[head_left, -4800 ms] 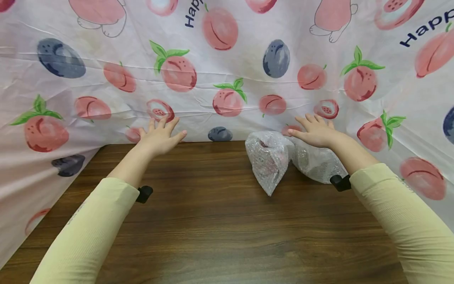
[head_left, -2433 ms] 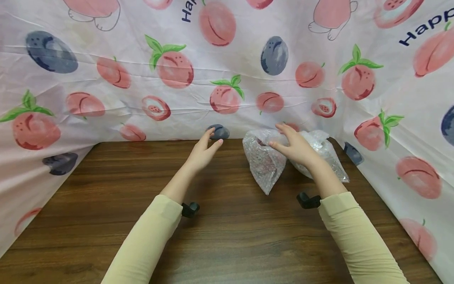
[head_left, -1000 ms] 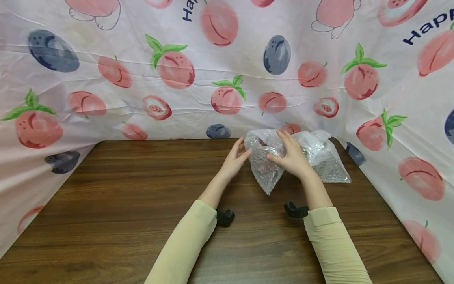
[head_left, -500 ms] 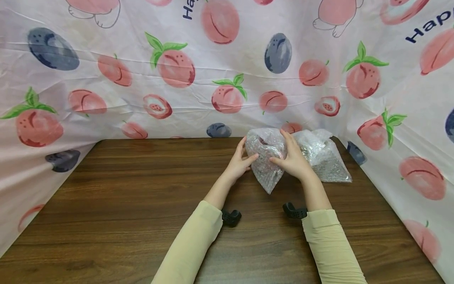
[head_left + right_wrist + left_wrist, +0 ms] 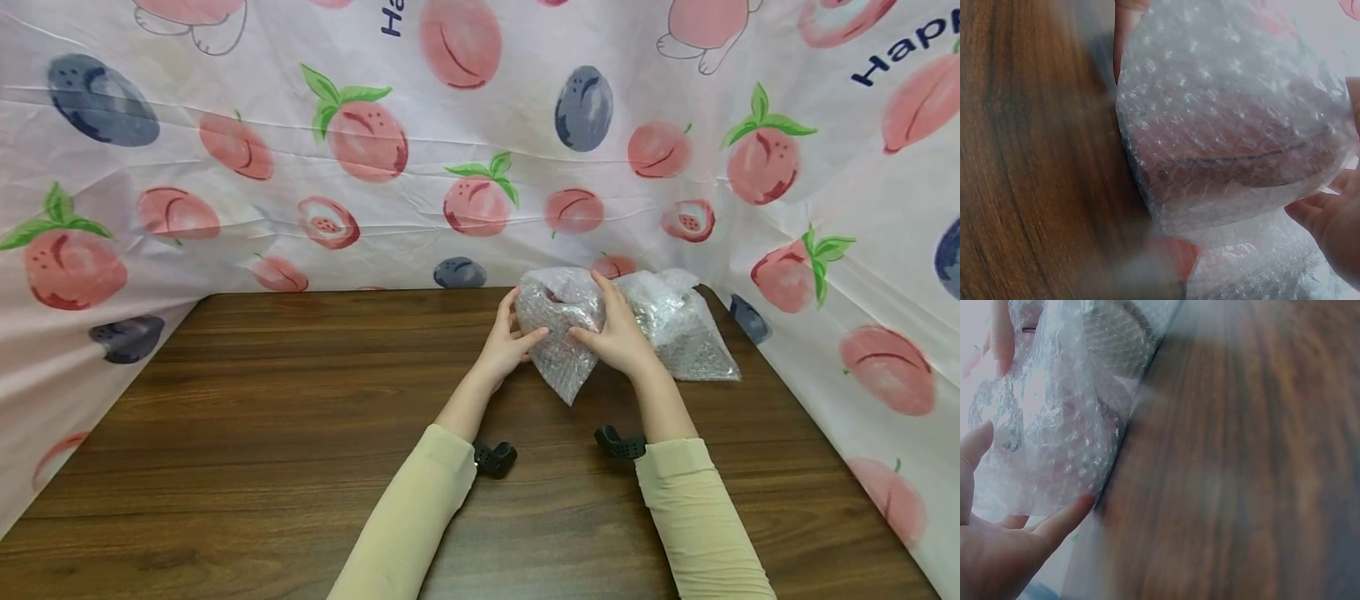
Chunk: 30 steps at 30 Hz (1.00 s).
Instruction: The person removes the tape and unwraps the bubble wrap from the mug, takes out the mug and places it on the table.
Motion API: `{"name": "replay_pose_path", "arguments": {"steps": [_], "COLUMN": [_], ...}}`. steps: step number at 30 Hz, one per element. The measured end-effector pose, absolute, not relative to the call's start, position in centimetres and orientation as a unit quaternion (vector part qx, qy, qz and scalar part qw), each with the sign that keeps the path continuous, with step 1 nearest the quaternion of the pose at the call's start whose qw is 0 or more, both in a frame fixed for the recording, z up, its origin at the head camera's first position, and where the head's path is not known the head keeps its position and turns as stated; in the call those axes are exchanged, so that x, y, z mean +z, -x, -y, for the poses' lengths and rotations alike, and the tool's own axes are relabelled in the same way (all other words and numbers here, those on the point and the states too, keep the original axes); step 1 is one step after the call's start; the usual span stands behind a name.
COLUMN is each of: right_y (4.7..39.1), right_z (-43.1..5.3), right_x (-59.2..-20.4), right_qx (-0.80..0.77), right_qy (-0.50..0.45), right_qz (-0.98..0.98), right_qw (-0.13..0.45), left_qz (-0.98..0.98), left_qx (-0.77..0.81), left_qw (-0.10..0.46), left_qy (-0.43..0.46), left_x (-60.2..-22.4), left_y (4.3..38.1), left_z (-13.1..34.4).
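Note:
A bubble-wrapped bundle (image 5: 561,321) stands at the back of the table, its loose wrap tapering to a point toward me. My left hand (image 5: 501,346) grips its left side, thumb in front and fingers round the far side. On the right, my right hand (image 5: 628,337) holds it the same way. Through the bubble wrap (image 5: 1229,112) in the right wrist view shows something pinkish with dark curved lines; what it is I cannot tell. In the left wrist view the fingers of the left hand (image 5: 997,556) spread along the wrap (image 5: 1054,431).
Close behind the right hand lies a second bubble-wrapped bundle (image 5: 693,342), near the back right corner. The dark wooden table (image 5: 262,433) runs up to a white fruit-print cloth (image 5: 420,242) at the back and both sides. Black wrist mounts (image 5: 495,460) sit at the sleeve cuffs.
Both hands, spread wide and open at first, have come in from either side to grip the nearer bundle. The bundle itself has barely moved.

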State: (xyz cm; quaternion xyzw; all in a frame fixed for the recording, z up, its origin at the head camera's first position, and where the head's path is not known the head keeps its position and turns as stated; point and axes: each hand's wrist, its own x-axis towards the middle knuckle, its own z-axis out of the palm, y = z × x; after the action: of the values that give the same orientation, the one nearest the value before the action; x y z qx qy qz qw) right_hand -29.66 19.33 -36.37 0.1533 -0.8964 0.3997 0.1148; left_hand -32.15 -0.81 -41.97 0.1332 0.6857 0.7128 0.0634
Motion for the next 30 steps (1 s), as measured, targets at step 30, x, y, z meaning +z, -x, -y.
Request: {"name": "replay_pose_path", "arguments": {"steps": [30], "right_y": [29.4], "right_z": [-18.0], "right_x": [-37.0], "right_qx": [0.403], "right_qy": [-0.162], "right_qz": [0.876], "right_qw": [0.21], "left_qz": [-0.669], "left_qx": [0.739], "left_qw": [0.022], "left_qy": [-0.079], "left_x": [-41.8], "left_y": [31.7], "left_z": [0.0]}}
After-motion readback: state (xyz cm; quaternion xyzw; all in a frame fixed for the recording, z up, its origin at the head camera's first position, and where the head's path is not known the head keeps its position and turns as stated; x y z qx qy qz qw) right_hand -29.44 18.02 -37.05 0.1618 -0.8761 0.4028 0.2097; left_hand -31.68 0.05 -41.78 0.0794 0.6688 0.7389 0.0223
